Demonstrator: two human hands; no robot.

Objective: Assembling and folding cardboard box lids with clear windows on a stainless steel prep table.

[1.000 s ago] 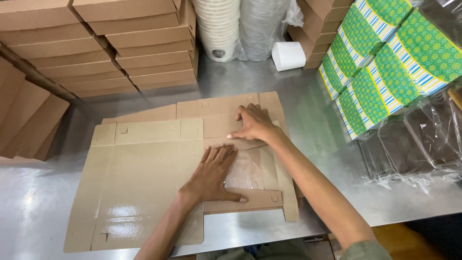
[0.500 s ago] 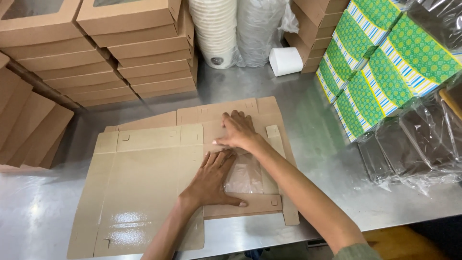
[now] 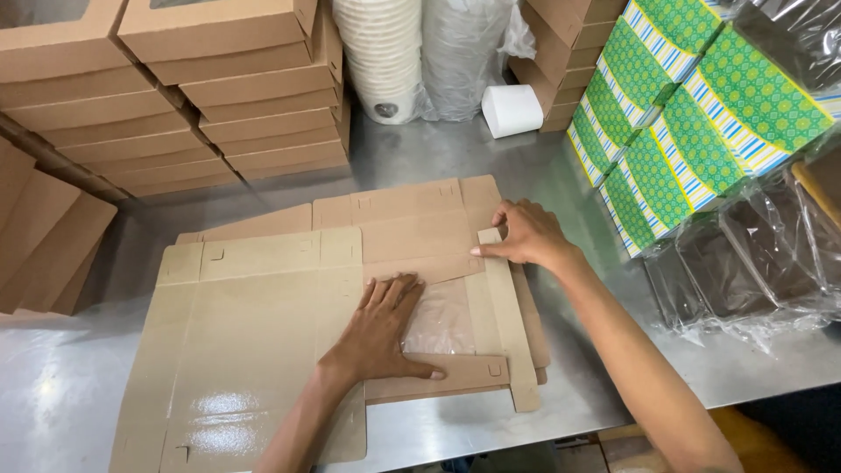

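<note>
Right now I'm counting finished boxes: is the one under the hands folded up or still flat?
Flat. The box blank lies spread on the table, left hand pressing it down, right hand at a flap.

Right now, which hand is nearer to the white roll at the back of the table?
Right. The right hand rests on the flat box's far corner, just in front of the white roll. The left hand presses the box nearer the person.

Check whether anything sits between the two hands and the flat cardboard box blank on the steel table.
Nothing visible does. The left hand lies flat on the box blank beside its clear window, and the right hand pinches the narrow flap at its upper end. Both touch the cardboard directly.
</note>
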